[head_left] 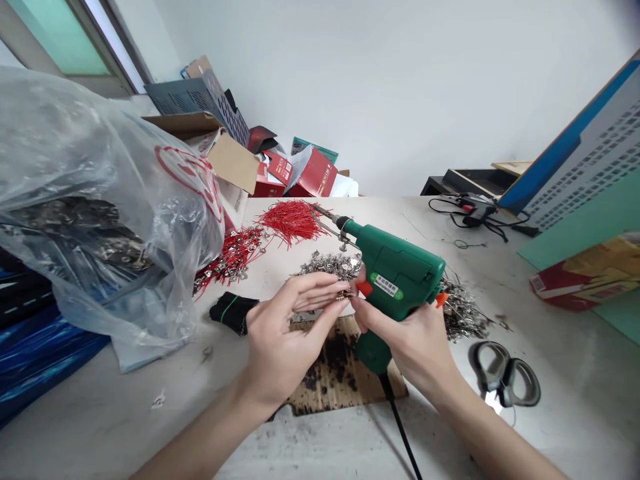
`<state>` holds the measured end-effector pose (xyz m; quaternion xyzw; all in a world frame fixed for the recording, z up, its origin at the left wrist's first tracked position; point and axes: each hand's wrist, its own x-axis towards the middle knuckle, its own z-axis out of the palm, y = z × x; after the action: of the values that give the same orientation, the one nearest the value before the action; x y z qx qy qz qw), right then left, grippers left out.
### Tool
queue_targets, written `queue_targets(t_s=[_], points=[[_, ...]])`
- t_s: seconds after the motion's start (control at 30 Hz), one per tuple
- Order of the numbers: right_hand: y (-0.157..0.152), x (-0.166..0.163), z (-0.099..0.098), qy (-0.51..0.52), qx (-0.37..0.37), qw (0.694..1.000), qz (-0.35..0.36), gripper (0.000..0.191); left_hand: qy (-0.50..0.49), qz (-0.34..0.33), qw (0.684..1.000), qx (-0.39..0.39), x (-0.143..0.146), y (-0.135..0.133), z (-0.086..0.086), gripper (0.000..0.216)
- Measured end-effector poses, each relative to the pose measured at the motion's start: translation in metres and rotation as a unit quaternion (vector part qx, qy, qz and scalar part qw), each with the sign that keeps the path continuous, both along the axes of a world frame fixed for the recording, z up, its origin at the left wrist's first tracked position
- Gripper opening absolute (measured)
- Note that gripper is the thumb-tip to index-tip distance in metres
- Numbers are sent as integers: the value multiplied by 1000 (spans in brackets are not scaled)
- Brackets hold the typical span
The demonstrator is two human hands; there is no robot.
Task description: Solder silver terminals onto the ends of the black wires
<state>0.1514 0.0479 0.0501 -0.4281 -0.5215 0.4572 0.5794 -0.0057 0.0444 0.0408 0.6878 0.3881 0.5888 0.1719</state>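
Observation:
My right hand (417, 333) is wrapped round the handle of a green soldering gun (400, 260) with orange-red triggers, its tip pointing up and to the left. Between the thumb and fingers of my left hand (285, 327) are small metal pieces, partly hidden; my right fingertips meet them there. Just behind my hands lies a heap of small metal terminals (333, 265). Under them is a scorched wooden board (335, 373). To the right of the gun sits a pile of metal parts with dark wires (463, 310).
Red wires (293, 221) lie at the back, with red wires bearing metal tabs (235, 257) beside them. A banded black wire bundle (233, 312) is at left, near a large plastic bag (115, 220). Scissors (503, 377) lie at right. The gun's cord (400, 423) runs toward me.

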Motion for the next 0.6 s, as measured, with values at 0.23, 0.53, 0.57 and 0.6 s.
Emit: queue_targets(t_s=[0.23, 0.53, 0.57, 0.6], points=[[-1, 3, 1, 26, -17, 999, 36, 24, 73, 49, 994, 70, -4, 0, -3, 38], [-1, 3, 2, 27, -59, 995, 72, 30, 106, 69, 986, 105, -7, -1, -3, 43], [-1, 3, 2, 30, -61, 995, 78, 29, 107, 71, 986, 106, -7, -2, -3, 43], [-1, 3, 2, 35, -61, 994, 84, 28, 107, 71, 986, 108, -7, -2, -3, 43]])
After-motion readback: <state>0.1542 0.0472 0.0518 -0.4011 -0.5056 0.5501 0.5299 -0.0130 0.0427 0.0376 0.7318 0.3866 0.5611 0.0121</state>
